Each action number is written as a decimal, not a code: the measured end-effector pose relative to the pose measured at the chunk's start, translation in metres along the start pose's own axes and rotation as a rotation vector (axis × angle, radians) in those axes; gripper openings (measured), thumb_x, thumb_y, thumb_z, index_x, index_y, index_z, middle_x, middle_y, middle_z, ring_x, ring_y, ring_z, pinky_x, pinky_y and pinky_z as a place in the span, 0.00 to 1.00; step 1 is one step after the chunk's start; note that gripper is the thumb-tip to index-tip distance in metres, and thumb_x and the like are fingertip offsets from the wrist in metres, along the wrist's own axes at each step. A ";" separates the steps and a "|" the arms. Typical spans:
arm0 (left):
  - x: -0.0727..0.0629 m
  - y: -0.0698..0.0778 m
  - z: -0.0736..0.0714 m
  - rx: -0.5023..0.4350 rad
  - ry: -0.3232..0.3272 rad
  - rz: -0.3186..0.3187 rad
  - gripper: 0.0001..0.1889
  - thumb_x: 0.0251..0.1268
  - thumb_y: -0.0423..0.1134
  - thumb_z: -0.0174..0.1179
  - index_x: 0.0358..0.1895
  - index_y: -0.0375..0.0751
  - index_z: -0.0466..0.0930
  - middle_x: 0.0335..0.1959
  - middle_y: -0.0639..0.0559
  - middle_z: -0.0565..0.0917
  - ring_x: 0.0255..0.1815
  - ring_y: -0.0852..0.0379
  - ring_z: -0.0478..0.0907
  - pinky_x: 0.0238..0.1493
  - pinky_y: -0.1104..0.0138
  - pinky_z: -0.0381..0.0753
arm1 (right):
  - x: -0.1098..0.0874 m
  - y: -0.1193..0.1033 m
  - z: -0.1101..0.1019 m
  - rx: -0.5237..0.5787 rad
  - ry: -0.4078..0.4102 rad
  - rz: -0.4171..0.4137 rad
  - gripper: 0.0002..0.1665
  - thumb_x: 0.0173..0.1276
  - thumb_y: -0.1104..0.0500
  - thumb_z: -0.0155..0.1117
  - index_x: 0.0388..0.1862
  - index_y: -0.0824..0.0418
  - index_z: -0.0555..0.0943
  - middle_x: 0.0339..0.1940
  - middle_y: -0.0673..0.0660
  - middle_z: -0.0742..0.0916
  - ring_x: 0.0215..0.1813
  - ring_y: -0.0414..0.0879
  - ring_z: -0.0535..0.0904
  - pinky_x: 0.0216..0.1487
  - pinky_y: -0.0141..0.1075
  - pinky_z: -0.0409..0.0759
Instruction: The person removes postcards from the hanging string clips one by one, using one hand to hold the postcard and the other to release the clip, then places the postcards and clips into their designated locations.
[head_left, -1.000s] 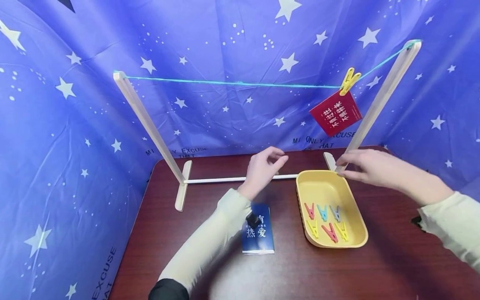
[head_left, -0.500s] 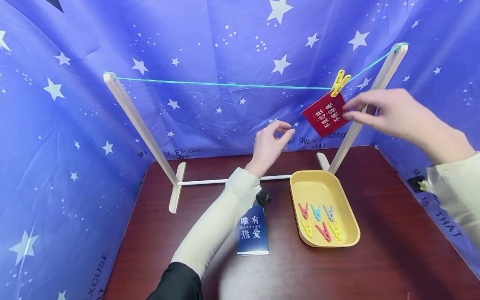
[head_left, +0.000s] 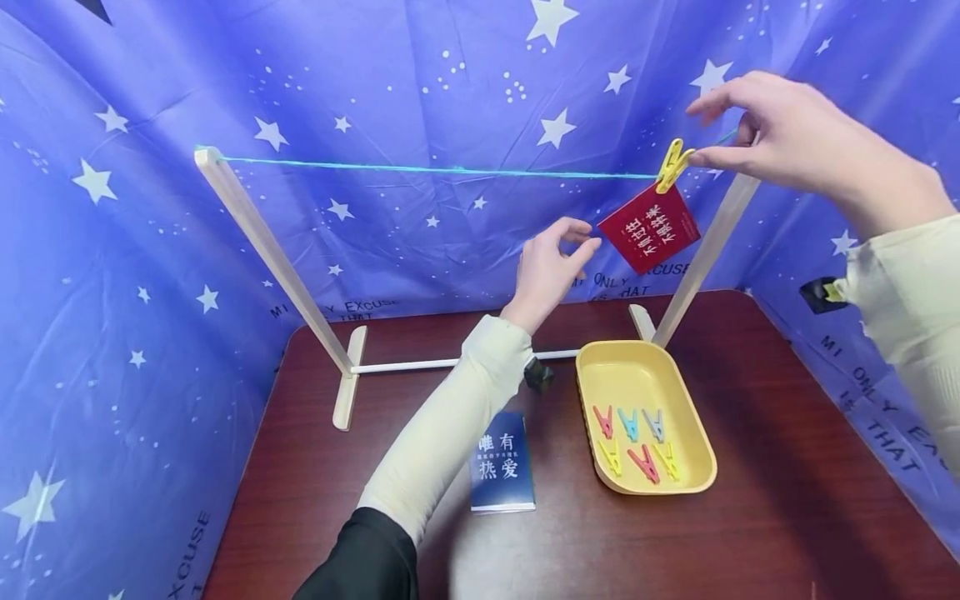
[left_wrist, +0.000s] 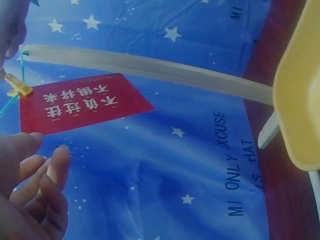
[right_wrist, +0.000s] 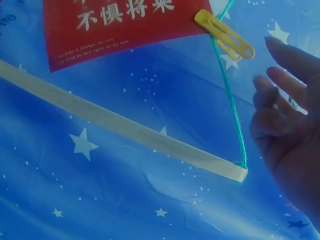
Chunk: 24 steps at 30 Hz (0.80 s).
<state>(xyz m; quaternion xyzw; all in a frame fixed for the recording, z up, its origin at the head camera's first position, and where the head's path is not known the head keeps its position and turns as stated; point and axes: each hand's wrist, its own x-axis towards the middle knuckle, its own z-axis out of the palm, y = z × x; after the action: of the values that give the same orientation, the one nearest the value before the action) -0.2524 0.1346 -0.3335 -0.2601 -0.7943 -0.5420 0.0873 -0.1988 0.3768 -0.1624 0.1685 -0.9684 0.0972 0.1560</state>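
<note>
A red card [head_left: 651, 228] with white characters hangs tilted from the turquoise string [head_left: 450, 169]. A yellow clothespin [head_left: 672, 166] grips its upper corner and the string. My right hand [head_left: 806, 137] is just right of the clothespin, thumb and fingers spread apart; in the right wrist view the fingers [right_wrist: 282, 95] stand clear of the clip. My left hand [head_left: 551, 271] is raised just left of the card with relaxed, bent fingers and nothing in them. Its thumb [left_wrist: 25, 144] lies close to the card's edge in the left wrist view; contact cannot be told.
A yellow tray [head_left: 701, 454] holding several coloured clothespins stands at the right of the table. The blue booklet [head_left: 502, 483] lies left of it, partly under my left forearm. Wooden posts [head_left: 273, 258] at either side carry the string; a white rod [head_left: 408, 365] joins their feet.
My right hand has risen from beside the tray, past the card, to the clothespin. My left hand has moved up and right toward the card. The head view has shifted slightly.
</note>
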 end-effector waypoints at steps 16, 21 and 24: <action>0.005 0.007 0.008 -0.034 -0.003 0.014 0.12 0.75 0.41 0.66 0.56 0.43 0.85 0.47 0.52 0.91 0.24 0.58 0.87 0.30 0.73 0.77 | 0.015 0.006 0.014 0.244 -0.153 0.149 0.28 0.80 0.57 0.61 0.74 0.64 0.72 0.23 0.55 0.82 0.17 0.47 0.70 0.17 0.35 0.69; 0.008 0.008 0.010 -0.035 0.016 0.016 0.10 0.75 0.42 0.65 0.54 0.45 0.86 0.43 0.53 0.91 0.23 0.59 0.86 0.28 0.72 0.74 | 0.012 0.008 0.018 0.285 -0.115 0.166 0.28 0.79 0.55 0.64 0.73 0.62 0.73 0.30 0.43 0.83 0.19 0.48 0.74 0.18 0.34 0.71; 0.008 0.007 0.011 -0.031 0.018 0.024 0.10 0.75 0.42 0.65 0.52 0.45 0.86 0.42 0.54 0.91 0.22 0.61 0.85 0.29 0.73 0.74 | 0.010 0.011 0.020 0.299 -0.100 0.193 0.29 0.78 0.53 0.65 0.73 0.62 0.74 0.32 0.39 0.82 0.21 0.46 0.75 0.20 0.32 0.70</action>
<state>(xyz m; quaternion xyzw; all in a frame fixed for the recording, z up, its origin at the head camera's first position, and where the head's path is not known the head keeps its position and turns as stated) -0.2541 0.1493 -0.3284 -0.2660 -0.7817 -0.5557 0.0969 -0.2165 0.3789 -0.1794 0.1009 -0.9613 0.2462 0.0710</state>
